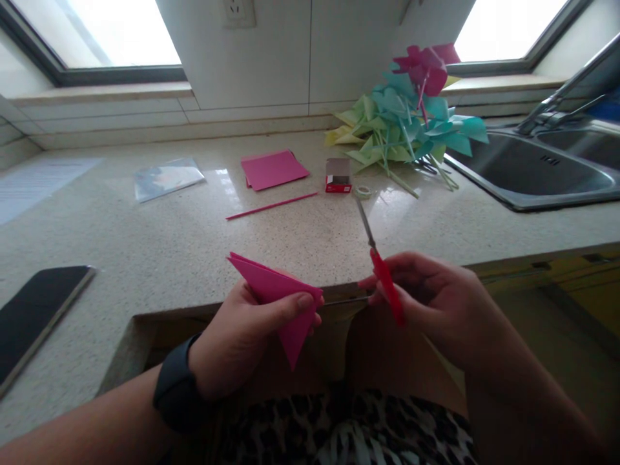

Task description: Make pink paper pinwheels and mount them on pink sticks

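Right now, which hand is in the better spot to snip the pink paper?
The right hand, probably. It holds the red scissors wide open, with one blade pointing at the folded pink paper. The left hand is busy pinching that paper, so it looks best placed just to steady it.

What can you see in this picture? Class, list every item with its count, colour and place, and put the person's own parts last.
folded paper: 1, pink, held in the left hand
scissors: 1, red handles, open, in the right hand
paper sheets: small stack, pink, mid counter
straw: 1, pink, below the sheets
small box: 1, red, open, mid counter
tape roll: 1, pale, beside the box
paper pinwheels: pile, green, teal, yellow, magenta, beside the sink
sink: 1, steel, right
plastic bag: 1, clear, left of the sheets
tablet: 1, black, far left
left hand: 1, dark wristband
right hand: 1, bare
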{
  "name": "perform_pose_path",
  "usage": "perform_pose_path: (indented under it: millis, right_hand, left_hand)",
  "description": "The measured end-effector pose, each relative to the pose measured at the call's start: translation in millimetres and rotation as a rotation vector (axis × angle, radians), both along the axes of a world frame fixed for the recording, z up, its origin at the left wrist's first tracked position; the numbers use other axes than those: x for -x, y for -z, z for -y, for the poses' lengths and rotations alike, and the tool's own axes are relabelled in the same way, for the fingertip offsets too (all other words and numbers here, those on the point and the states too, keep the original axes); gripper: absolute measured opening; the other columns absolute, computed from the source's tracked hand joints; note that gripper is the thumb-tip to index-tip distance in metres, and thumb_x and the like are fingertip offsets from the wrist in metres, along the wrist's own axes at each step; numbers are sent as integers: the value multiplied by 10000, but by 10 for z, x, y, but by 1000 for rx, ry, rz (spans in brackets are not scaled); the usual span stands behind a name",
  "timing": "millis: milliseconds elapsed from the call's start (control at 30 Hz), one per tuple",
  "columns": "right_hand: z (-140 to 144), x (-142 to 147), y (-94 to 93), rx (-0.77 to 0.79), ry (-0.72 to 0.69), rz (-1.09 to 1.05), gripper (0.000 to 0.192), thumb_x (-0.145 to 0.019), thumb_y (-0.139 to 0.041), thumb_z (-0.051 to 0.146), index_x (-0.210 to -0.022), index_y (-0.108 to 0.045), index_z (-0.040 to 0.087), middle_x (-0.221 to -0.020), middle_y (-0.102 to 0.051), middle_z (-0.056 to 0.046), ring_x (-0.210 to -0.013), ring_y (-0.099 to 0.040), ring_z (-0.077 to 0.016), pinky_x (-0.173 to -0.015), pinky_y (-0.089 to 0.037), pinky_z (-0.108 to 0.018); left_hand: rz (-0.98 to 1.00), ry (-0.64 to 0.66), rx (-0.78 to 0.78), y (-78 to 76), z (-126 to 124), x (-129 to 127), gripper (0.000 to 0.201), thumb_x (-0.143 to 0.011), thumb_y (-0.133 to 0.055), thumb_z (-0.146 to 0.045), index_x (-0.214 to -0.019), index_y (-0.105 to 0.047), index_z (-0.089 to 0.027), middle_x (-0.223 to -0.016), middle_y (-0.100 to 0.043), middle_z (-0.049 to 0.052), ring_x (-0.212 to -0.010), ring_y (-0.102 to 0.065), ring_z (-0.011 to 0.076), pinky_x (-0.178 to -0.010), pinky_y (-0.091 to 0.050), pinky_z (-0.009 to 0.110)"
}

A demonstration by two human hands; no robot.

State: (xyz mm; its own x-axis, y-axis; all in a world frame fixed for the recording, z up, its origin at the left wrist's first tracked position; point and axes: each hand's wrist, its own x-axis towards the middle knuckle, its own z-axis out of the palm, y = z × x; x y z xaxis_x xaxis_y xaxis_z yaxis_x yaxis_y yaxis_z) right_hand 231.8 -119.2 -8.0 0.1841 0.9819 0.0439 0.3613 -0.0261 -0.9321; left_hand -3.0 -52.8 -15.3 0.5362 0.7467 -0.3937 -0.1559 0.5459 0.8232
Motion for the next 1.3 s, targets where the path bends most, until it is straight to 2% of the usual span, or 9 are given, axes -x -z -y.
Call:
perform_pose_path:
  millis: [100,167,233,333,467,567,900,1300]
  right_hand:
    - [118,281,94,-4,-152,-308,171,-838,-737,319,-974,-675,238,-817,-752,-28,-674,-708,-152,-575,-559,-234]
    - [161,397,175,10,-153,-355,172,-830,-755,296,-968,-668,242,-797,-737,-9,-648,-686,-133,-554,-541,-210]
    - [184,453,253,-26,-111,-283,206,-803,-786,285,-960,-663,236,-780,-715,1,-620,-646,-121,-539,-517,-206]
    - [193,473,324,-150,-81,-60,211,-811,-775,312,-942,-637,221,-716,-647,20,-569,-566,-112,-514,-476,-226]
    - [173,499,307,-303,-77,285,252,-810,-764,380,-879,-609,193,-646,-579,27,-529,-512,-118,-474,-413,-248]
    - [154,533,280,-367,-53,425,261,-814,-742,387,-790,-574,189,-594,-521,39,-499,-460,-111,-457,-370,-251]
    - [131,562,269,-352,-55,428,255,-828,-706,381,-744,-571,182,-571,-515,37,-489,-447,-107,-460,-350,-250]
    - [129,546,255,-327,-67,418,252,-823,-714,391,-764,-566,196,-570,-521,44,-487,-445,-105,-463,-349,-243]
  left_hand:
    - [3,-17,-31,2,7,7,168,-762,-859,-291,-834,-790,-156,-785,-786,55,-669,-717,133,-634,-565,186]
    - [-3,-42,-52,0,14,10,170,-762,-859,-291,-829,-784,-154,-777,-782,49,-659,-710,130,-624,-560,183]
    - [-10,-71,-73,-6,19,4,178,-755,-863,-285,-820,-772,-147,-762,-774,42,-645,-700,126,-607,-549,177]
    - [9,-110,-83,-20,23,-14,181,-750,-865,-265,-823,-753,-144,-763,-767,32,-649,-694,120,-622,-551,181]
    - [53,-116,-86,-28,28,-26,171,-766,-854,-252,-817,-726,-151,-732,-746,16,-652,-683,108,-624,-542,171]
    - [73,-110,-84,-26,30,-20,188,-761,-859,-250,-799,-701,-156,-710,-728,6,-636,-671,104,-602,-533,167]
    - [136,-87,-61,-24,26,-13,171,-767,-855,-230,-805,-704,-162,-712,-726,-1,-638,-668,94,-605,-541,153]
    - [94,-99,-95,-19,22,-17,182,-760,-862,-254,-801,-709,-164,-716,-735,5,-639,-668,106,-608,-539,172]
